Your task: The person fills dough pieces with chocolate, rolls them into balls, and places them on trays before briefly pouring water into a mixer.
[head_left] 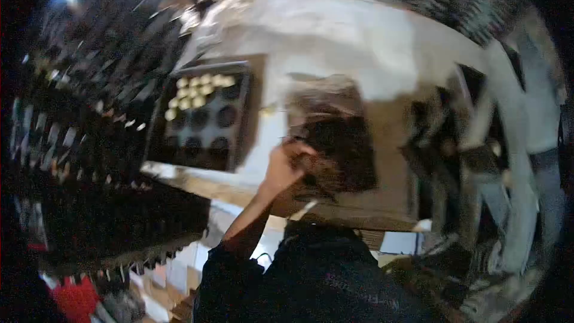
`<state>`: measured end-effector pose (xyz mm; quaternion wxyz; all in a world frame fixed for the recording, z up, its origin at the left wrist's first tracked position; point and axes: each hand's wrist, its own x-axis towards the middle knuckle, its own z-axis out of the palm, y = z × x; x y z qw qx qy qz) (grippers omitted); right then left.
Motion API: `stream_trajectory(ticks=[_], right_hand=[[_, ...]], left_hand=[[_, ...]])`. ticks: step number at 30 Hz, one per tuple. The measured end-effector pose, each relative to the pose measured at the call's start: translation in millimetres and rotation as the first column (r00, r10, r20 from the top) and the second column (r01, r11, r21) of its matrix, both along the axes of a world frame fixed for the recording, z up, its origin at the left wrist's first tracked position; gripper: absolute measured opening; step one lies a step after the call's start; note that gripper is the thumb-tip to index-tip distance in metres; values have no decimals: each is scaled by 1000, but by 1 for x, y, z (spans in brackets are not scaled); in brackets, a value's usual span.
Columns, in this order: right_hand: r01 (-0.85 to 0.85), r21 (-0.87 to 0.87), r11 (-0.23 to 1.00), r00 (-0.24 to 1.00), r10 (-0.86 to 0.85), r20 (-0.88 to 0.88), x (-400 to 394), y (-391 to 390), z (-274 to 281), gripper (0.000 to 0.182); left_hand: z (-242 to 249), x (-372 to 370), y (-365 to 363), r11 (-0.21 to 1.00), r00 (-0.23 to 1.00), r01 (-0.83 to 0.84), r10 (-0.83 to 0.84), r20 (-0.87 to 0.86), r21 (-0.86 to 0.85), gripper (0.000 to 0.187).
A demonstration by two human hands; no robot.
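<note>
My left hand (286, 166) reaches over the table with its fingers curled at the left edge of a dark brown rectangular thing (344, 152). Motion blur and shadow hide what, if anything, is pinched in those fingers. Crinkled, shiny material that looks like clear plastic (326, 93) lies along the far end of the dark thing. To the left of my hand is a dark tray (244, 116) with round dark shapes in it. Small pale yellow pieces (197, 93) are grouped at its far side. My right hand does not show.
The pale table (382, 30) has a curved far edge, and shadow covers its near right part. People (520, 119) stand at the right, heavily blurred. Dark blurred racks or shelves (78, 107) fill the left side. Something red (75, 299) is at the lower left.
</note>
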<state>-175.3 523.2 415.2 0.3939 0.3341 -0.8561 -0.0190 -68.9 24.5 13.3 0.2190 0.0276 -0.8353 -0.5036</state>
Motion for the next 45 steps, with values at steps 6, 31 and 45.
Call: stream_trajectory(ticks=[6, 31, 45], right_hand=[[-130, -28, 991, 977, 123, -171, 96, -91, -53, 29], [-175, -951, 255, 192, 956, 221, 108, -246, -279, 45], [-264, -766, 586, 485, 767, 420, 200, -345, -350, 37]], left_hand=[[-134, 47, -362, 480, 462, -627, 863, 204, -613, 56], [119, 81, 135, 881, 985, -136, 170, -35, 453, 43], [83, 217, 90, 695, 977, -210, 176, 120, 688, 30]])
